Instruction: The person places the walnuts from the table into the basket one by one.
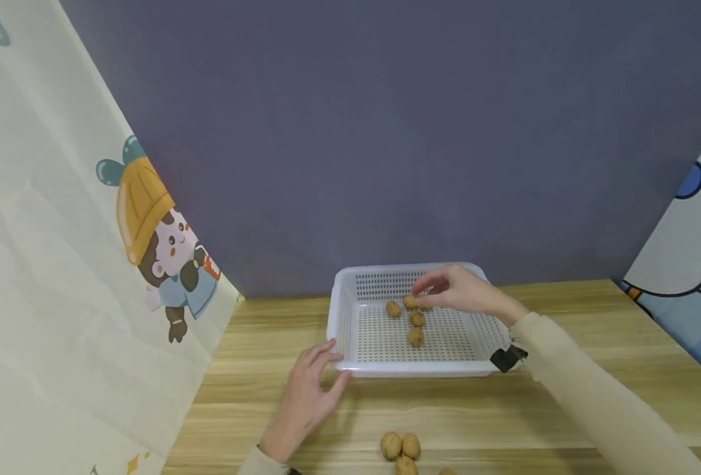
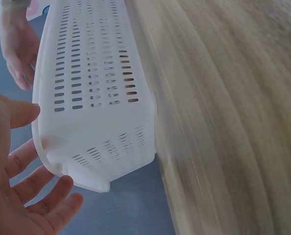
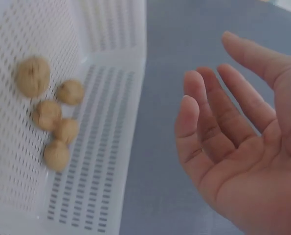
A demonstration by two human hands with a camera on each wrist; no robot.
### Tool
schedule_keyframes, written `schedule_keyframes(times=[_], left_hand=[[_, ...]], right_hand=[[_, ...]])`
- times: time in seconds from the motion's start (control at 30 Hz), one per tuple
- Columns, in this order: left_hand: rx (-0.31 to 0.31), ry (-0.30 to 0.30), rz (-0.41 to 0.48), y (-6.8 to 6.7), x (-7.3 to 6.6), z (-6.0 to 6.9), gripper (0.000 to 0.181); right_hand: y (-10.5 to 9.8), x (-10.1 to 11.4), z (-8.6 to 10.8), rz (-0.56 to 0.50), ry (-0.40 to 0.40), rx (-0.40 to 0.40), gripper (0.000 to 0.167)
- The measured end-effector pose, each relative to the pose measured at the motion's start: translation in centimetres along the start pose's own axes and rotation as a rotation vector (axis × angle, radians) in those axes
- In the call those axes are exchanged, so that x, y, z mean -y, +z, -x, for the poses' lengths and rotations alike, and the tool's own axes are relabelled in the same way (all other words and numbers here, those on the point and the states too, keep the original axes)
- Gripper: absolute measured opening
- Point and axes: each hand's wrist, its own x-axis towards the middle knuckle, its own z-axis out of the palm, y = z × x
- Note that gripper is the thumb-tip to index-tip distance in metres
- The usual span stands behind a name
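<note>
A white perforated plastic basket (image 1: 350, 330) stands on the wooden table against the dark backdrop. Several walnuts (image 1: 415, 337) lie on its floor; the right wrist view shows the walnuts (image 3: 47, 114) grouped together. My right hand (image 1: 459, 290) hovers over the basket with fingers loosely bent and nothing between them; its palm (image 3: 253, 156) looks bare. My left hand (image 1: 308, 396) is at the basket's near left corner, its fingertips touching the rim. In the left wrist view the thumb and fingers of that left hand (image 2: 13, 161) spread around the corner without curling tightly.
More walnuts (image 1: 392, 446) lie on the wooden table (image 1: 255, 369) in front of the basket, close to the bottom edge of the head view. A dark panel (image 1: 356, 132) rises right behind the basket. Printed sheets (image 1: 59, 264) flank the table on both sides.
</note>
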Motion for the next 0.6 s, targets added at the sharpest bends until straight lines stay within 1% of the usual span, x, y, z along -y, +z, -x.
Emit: schedule_keyframes(times=[0.1, 0.23, 0.33, 0.43, 0.6], left_hand=[[-0.008, 0.011, 0.007, 0.0, 0.0, 0.0, 0.028], [-0.015, 0.01, 0.004, 0.1, 0.0, 0.0, 0.029], [-0.013, 0.006, -0.003, 0.2, 0.1, 0.0, 0.029], [-0.01, 0.003, 0.0, 0.2, 0.1, 0.1, 0.029], [-0.002, 0.002, -0.005, 0.3, 0.2, 0.1, 0.029]], right_hand=[[0.7, 0.5, 2.1, -0.03, -0.029, -0.032, 0.027], [2.3, 1.0, 4.8, -0.119, -0.092, -0.025, 0.024], [4.0, 1.0, 6.8, -0.201, -0.137, 0.003, 0.023], [6.2, 0.7, 8.5, -0.271, -0.193, 0.043, 0.024], [9.5, -1.0, 10.9, -0.359, -0.27, 0.096, 0.034]])
